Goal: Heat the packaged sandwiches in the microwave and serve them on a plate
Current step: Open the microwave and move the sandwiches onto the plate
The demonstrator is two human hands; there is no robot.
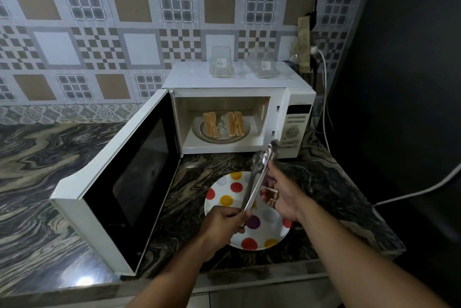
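From the head camera, a white microwave (237, 108) stands on a dark, swirled stone counter (50, 170) against a patterned tile wall (99, 20). Its door (119, 183) hangs fully open to the left. Inside, on the glass turntable (220, 139), two sandwiches stand on edge: the left sandwich (211, 124) and the right sandwich (235, 123), a small gap between them, both out of their packaging. On top of the microwave sit two clear plastic sandwich packs, a left pack (220, 61) and a right pack (263, 63), each with a small label.

In front of the microwave, on the counter, lies a white plate with coloured dots (259, 237), bare of food. Above it both hands hold metal tongs (259, 173), whose tips point up toward the microwave's control panel (295, 128). The left hand (224, 222) is curled around the handle end of the tongs. The right hand (282, 195) is loosely open, its fingers touching the tongs partway up the arms. The tong arms lie close together. A white cable (411, 193) runs along the dark wall at the right.
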